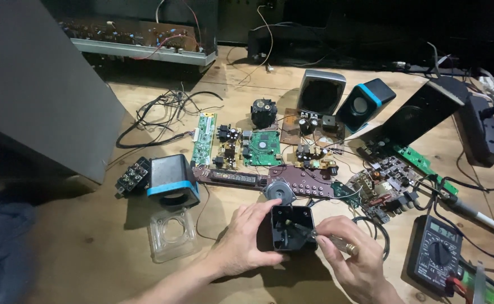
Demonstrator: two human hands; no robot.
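Near the front edge of a wooden tabletop (89, 247), 2 bare hands work on a small black speaker housing (292, 227), its open back facing up. Left hand (247, 239) wraps the housing's left side, fingers (258, 209) curled closed along its top edge and thumb along the bottom. Right hand (354, 256) is closed around a screwdriver with a clear handle (341, 243), whose thin shaft reaches left into the housing.

Just behind the housing lies a round grey speaker driver (279, 191), touching a long brown circuit board (309, 183). Farther back sit green circuit boards (261, 149) and a black motor-like part (264, 111). To the left stands a black cube speaker with a blue band (171, 181), with a clear plastic square cover (171, 233) just in front of it. At the rear are a silver speaker (321, 91), another blue-banded speaker (365, 104) and a tall black speaker (421, 110) leaning over. A black multimeter (435, 253) lies at the right, near the right hand, with a soldering iron (472, 211) behind it.
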